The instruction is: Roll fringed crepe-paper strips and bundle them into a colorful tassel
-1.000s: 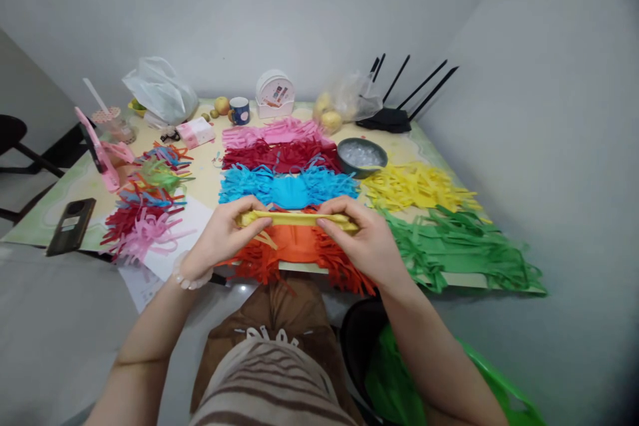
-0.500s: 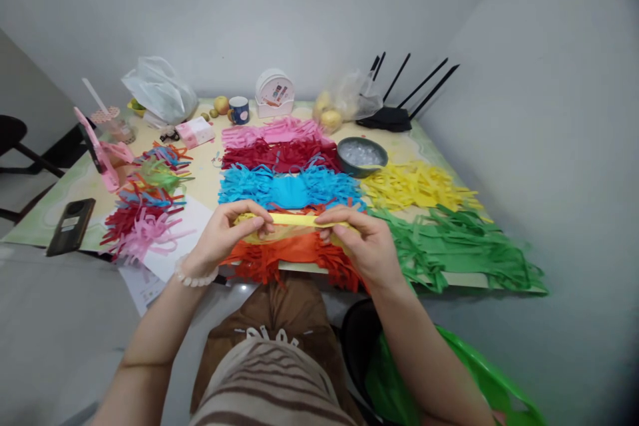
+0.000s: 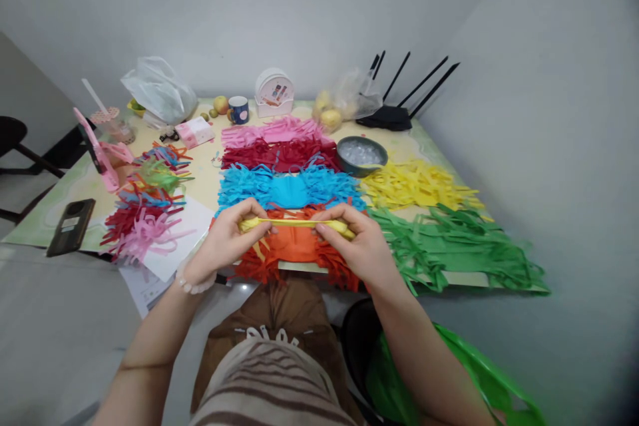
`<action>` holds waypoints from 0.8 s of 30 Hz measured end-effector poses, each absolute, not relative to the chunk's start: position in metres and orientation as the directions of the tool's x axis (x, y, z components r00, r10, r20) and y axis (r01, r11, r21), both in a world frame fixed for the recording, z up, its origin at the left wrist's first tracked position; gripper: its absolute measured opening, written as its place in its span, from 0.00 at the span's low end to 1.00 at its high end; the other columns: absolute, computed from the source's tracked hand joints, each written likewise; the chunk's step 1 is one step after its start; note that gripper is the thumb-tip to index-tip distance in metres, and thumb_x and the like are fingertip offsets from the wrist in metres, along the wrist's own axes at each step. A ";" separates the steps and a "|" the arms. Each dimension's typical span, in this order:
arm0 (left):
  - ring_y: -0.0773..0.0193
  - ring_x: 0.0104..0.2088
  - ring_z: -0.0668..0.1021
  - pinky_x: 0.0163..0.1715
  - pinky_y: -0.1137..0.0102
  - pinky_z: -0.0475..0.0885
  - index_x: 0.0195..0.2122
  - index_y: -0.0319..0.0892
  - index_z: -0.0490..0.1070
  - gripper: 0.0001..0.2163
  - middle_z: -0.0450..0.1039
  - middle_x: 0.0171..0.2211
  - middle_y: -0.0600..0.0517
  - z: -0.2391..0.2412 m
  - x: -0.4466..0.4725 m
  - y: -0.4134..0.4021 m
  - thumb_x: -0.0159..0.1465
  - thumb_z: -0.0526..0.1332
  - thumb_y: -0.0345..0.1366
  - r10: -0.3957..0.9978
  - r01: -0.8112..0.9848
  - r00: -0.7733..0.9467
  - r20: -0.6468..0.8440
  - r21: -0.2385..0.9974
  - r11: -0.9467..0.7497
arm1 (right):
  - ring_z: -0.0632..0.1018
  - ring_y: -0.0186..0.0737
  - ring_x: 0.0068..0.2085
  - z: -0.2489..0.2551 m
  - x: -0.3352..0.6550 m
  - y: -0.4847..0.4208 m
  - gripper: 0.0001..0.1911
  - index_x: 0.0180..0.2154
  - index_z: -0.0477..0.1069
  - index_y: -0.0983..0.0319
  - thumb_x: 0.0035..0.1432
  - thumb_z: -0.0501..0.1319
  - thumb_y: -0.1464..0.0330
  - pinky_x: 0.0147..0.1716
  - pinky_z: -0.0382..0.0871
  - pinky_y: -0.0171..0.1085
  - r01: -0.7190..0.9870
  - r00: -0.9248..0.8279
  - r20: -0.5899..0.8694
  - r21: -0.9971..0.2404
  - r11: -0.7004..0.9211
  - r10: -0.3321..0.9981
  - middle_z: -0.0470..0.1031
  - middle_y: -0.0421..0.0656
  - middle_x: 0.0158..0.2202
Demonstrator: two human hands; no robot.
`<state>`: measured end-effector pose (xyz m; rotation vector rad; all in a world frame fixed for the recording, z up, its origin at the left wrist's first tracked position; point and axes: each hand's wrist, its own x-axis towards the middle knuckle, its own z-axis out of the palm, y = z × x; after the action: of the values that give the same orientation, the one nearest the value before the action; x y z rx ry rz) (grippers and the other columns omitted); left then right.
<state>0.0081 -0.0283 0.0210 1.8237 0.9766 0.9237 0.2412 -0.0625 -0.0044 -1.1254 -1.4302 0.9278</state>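
A strip of yellow tissue paper (image 3: 292, 222) is stretched level between my two hands, above the orange fringed tissue paper (image 3: 294, 244). My left hand (image 3: 237, 231) pinches one end between thumb and fingers, and a white bead bracelet circles that wrist. The other end is pinched in my right hand (image 3: 354, 236). Crumpled yellow paper shows beside the fingers of both hands. Just beyond lies blue fringed tissue paper (image 3: 289, 192), then dark red (image 3: 282, 156) and pink (image 3: 279, 131) fringed pieces. Green fringed paper (image 3: 449, 246) lies right of my right hand, with yellow fringed paper (image 3: 419, 186) behind it.
A dark bowl (image 3: 355, 172) with clear contents stands by the yellow fringe. Behind are a mug (image 3: 239, 111), a bag of yellow fruit (image 3: 330, 120) and a router (image 3: 384, 120). Leftward lie multicoloured tassels (image 3: 132, 213), a phone (image 3: 71, 226) and a pink stand (image 3: 102, 163).
The yellow paper between my hands has turned from a flat, wider band with loose sheet below into a narrow, rolled-looking strip. Both hands have tilted slightly and stay in nearly the same place.
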 end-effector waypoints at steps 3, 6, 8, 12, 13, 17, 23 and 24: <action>0.66 0.27 0.78 0.31 0.72 0.71 0.33 0.41 0.69 0.08 0.78 0.26 0.53 0.019 0.009 -0.029 0.64 0.64 0.38 0.908 0.031 0.404 0.108 0.991 -0.132 | 0.80 0.38 0.27 -0.007 0.239 -0.063 0.07 0.36 0.74 0.59 0.58 0.67 0.64 0.30 0.76 0.35 -0.072 -0.001 0.164 -0.984 0.164 0.986 0.80 0.41 0.29; 0.67 0.25 0.76 0.30 0.73 0.70 0.36 0.38 0.75 0.07 0.77 0.25 0.52 0.013 0.011 -0.028 0.61 0.67 0.37 0.931 -0.122 0.362 0.044 0.992 0.001 | 0.81 0.38 0.28 -0.010 0.236 -0.063 0.07 0.39 0.79 0.59 0.58 0.68 0.64 0.31 0.78 0.35 -0.141 0.006 0.181 -0.974 0.180 0.983 0.82 0.42 0.30; 0.68 0.25 0.75 0.29 0.74 0.70 0.35 0.37 0.79 0.07 0.78 0.25 0.51 0.008 0.012 -0.026 0.58 0.68 0.36 0.937 -0.206 0.351 0.001 0.976 0.076 | 0.81 0.38 0.29 -0.011 0.235 -0.061 0.07 0.38 0.81 0.58 0.57 0.69 0.64 0.31 0.78 0.35 -0.188 0.004 0.188 -0.965 0.185 0.982 0.82 0.42 0.30; 0.70 0.23 0.74 0.27 0.75 0.69 0.29 0.38 0.80 0.05 0.78 0.24 0.50 0.000 0.015 -0.022 0.54 0.70 0.34 0.932 -0.311 0.360 -0.048 0.935 0.168 | 0.81 0.39 0.28 -0.015 0.233 -0.057 0.04 0.32 0.82 0.58 0.54 0.70 0.65 0.29 0.79 0.36 -0.228 0.015 0.176 -0.958 0.175 0.984 0.82 0.42 0.29; 0.70 0.23 0.74 0.26 0.75 0.69 0.28 0.38 0.80 0.06 0.77 0.23 0.50 -0.002 0.015 -0.021 0.53 0.71 0.35 0.932 -0.316 0.358 -0.052 0.933 0.173 | 0.81 0.39 0.28 -0.017 0.234 -0.057 0.03 0.31 0.82 0.58 0.53 0.69 0.66 0.29 0.79 0.36 -0.222 0.013 0.180 -0.959 0.178 0.984 0.82 0.42 0.29; 0.65 0.25 0.76 0.29 0.72 0.72 0.29 0.38 0.79 0.08 0.77 0.24 0.48 -0.002 0.007 -0.019 0.57 0.69 0.39 0.927 -0.205 0.375 0.024 0.977 0.057 | 0.81 0.38 0.29 -0.017 0.237 -0.058 0.06 0.33 0.81 0.59 0.56 0.64 0.70 0.30 0.79 0.35 -0.150 -0.018 0.230 -0.963 0.225 0.973 0.81 0.41 0.30; 0.52 0.57 0.73 0.60 0.56 0.62 0.34 0.43 0.80 0.07 0.77 0.52 0.44 0.033 -0.010 -0.020 0.65 0.62 0.36 0.775 0.301 0.523 0.355 0.774 -0.557 | 0.81 0.38 0.32 0.005 0.241 -0.060 0.12 0.35 0.80 0.59 0.57 0.59 0.77 0.33 0.76 0.35 0.143 -0.199 0.518 -0.825 0.547 0.832 0.81 0.41 0.31; 0.52 0.59 0.71 0.61 0.55 0.61 0.36 0.44 0.79 0.06 0.77 0.52 0.45 0.038 -0.008 -0.022 0.65 0.62 0.35 0.752 0.319 0.535 0.385 0.733 -0.601 | 0.81 0.38 0.33 0.009 0.241 -0.061 0.13 0.35 0.80 0.59 0.57 0.58 0.78 0.35 0.76 0.35 0.176 -0.234 0.558 -0.781 0.599 0.796 0.81 0.41 0.31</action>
<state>-0.0078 -0.0215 0.0384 2.1742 0.8636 0.9412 0.2409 -0.0605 0.0094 -0.8012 -1.7416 0.7137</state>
